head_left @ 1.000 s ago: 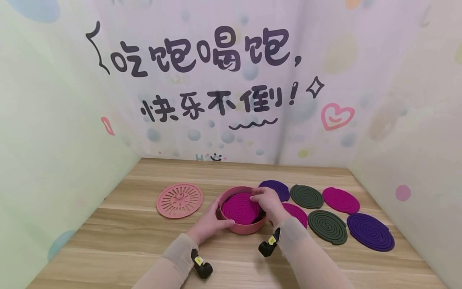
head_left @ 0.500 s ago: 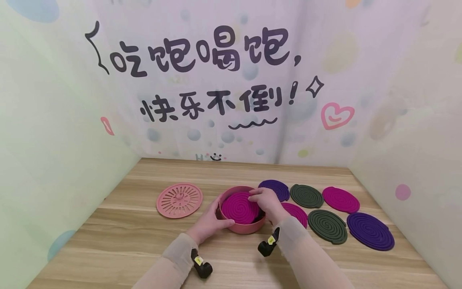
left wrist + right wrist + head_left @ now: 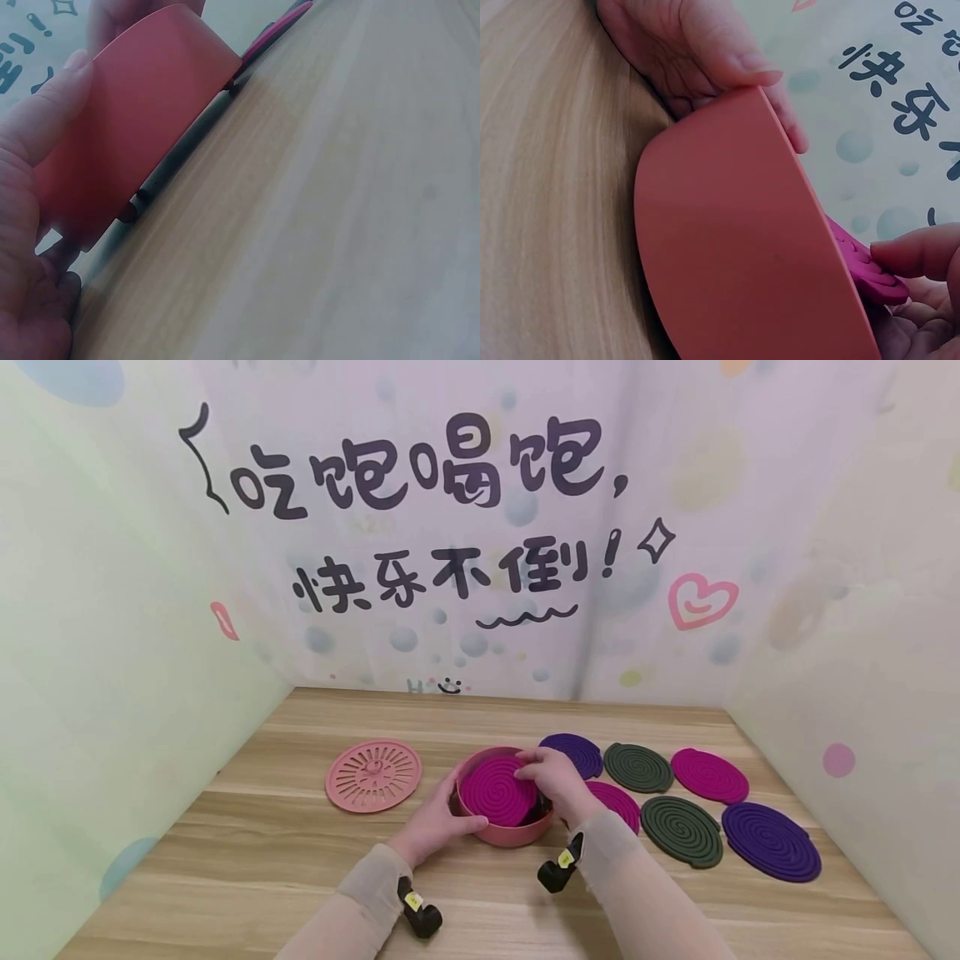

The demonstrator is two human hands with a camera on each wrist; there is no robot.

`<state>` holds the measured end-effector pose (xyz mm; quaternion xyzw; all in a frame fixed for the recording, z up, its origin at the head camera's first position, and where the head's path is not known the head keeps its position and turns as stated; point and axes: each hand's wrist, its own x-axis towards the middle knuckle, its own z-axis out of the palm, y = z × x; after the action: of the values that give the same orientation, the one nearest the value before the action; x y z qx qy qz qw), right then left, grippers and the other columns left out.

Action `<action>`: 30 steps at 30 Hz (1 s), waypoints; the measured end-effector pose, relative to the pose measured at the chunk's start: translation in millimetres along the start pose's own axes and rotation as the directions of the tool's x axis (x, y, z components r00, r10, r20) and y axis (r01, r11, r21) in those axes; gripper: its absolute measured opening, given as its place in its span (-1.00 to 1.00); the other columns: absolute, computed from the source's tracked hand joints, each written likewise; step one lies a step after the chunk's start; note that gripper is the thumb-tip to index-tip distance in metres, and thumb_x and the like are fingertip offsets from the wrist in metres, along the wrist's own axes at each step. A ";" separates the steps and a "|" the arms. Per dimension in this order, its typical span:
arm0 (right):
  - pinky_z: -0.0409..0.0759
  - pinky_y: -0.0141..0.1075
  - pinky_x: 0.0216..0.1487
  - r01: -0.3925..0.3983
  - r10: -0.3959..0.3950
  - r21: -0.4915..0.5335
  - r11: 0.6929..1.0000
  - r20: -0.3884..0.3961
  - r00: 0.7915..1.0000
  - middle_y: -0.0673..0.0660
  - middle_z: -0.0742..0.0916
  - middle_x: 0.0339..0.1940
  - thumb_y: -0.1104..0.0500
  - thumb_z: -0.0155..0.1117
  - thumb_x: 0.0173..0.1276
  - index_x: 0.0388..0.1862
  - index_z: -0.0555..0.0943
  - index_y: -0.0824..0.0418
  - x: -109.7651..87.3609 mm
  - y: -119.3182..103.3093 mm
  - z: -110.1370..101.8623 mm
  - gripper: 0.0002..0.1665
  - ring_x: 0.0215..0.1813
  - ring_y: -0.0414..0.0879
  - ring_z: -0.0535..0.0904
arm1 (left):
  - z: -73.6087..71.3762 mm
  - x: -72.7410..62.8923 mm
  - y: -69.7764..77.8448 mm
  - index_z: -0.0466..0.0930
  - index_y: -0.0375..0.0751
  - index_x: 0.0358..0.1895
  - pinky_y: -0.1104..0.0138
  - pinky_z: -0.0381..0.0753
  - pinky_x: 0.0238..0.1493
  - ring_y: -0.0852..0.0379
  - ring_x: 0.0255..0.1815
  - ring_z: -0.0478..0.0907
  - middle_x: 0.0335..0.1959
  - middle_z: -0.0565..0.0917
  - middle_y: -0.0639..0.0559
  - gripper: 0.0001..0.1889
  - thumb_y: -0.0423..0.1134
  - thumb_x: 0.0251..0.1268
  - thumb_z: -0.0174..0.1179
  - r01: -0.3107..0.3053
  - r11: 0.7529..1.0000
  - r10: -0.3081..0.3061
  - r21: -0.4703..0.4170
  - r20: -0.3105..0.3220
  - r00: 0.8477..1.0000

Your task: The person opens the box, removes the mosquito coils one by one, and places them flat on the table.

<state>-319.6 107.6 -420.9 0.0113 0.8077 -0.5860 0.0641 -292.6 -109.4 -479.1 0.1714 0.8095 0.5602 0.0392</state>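
Note:
A magenta spiral mosquito coil (image 3: 497, 791) lies tilted in the mouth of a round pink box (image 3: 512, 836), its right side raised. Thumb and fingers of my right hand (image 3: 553, 781) pinch that raised edge; the right wrist view shows the coil (image 3: 864, 268) standing out above the rim between them. My left hand (image 3: 433, 825) grips the left side of the box, thumb at the front rim. The box (image 3: 142, 112) stands on small feet in the left wrist view. Something dark shows inside, under the coil; most of the interior is hidden.
A pink slotted lid (image 3: 373, 777) lies on the wooden table (image 3: 247, 868) left of the box. To the right lie several more spiral coils, among them a green one (image 3: 681, 831), a purple one (image 3: 771, 841) and a magenta one (image 3: 709, 775). Fabric walls (image 3: 450, 643) enclose the table.
The right hand and the pinched coil have shifted slightly left, and the coil's right edge sits a little higher. The left hand and the box have stayed in place.

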 end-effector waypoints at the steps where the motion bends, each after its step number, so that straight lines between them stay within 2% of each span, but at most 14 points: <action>1: 0.46 -0.04 0.16 0.003 -0.003 0.008 1.000 0.000 1.000 0.20 0.64 0.07 0.32 0.28 0.19 0.13 0.59 0.25 0.3 0.4 0.0 -0.54 0.09 0.05 0.51 | -0.1 -0.5 0.1 -0.07 -0.13 0.54 -0.06 0.02 0.44 -0.12 0.47 0.10 0.47 0.17 -0.18 0.06 -0.13 0.03 0.46 -0.001 1.000 0.001 0.000 0.000 1.000; 5: 0.52 -0.15 0.05 0.019 -0.019 0.048 0.999 -0.005 1.000 0.20 0.64 0.04 0.35 0.28 0.17 0.17 0.55 0.25 2.3 1.9 0.1 -0.48 0.01 0.02 0.54 | -0.5 -1.9 0.2 -0.06 -0.10 0.54 -0.03 0.03 0.44 -0.07 0.47 0.11 0.47 0.18 -0.14 0.08 -0.06 0.00 0.47 -0.004 1.000 0.004 0.003 -0.001 1.000; 13: 0.56 -0.29 -0.18 0.043 -0.044 0.088 0.995 0.005 0.999 0.19 0.67 -0.10 0.38 0.27 0.18 0.14 0.55 0.27 4.4 3.6 1.7 -0.52 -0.16 -0.05 0.58 | -1.3 -2.6 -0.2 -0.07 -0.10 0.54 -0.04 0.01 0.44 -0.08 0.48 0.07 0.48 0.15 -0.13 0.11 -0.02 -0.02 0.48 0.002 1.000 -0.002 -0.002 0.003 1.000; 20: 0.55 -0.32 -0.20 0.048 -0.049 0.080 0.996 0.009 0.999 0.14 0.66 -0.21 0.36 0.27 0.24 0.08 0.58 0.28 3.9 2.9 1.7 -0.60 -0.21 -0.09 0.56 | -1.6 -3.3 0.0 -0.07 -0.09 0.54 -0.05 -0.01 0.44 -0.09 0.48 0.05 0.49 0.14 -0.14 0.12 0.00 -0.04 0.49 0.014 1.000 -0.014 -0.004 0.002 1.000; 30: 0.59 -0.33 -0.27 0.043 -0.047 0.087 0.995 0.043 0.998 0.16 0.67 -0.24 0.41 0.31 0.17 0.10 0.56 0.30 2.4 1.4 -0.2 -0.54 -0.28 -0.09 0.59 | -0.6 -2.1 0.7 -0.06 -0.11 0.54 -0.06 0.01 0.44 -0.10 0.48 0.07 0.48 0.16 -0.15 0.12 -0.01 -0.05 0.49 0.005 1.000 -0.005 -0.005 -0.002 1.000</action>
<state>-321.8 108.1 -422.4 -0.0172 0.7801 -0.6216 0.0685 -290.6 -110.4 -478.5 0.1685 0.8086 0.5623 0.0402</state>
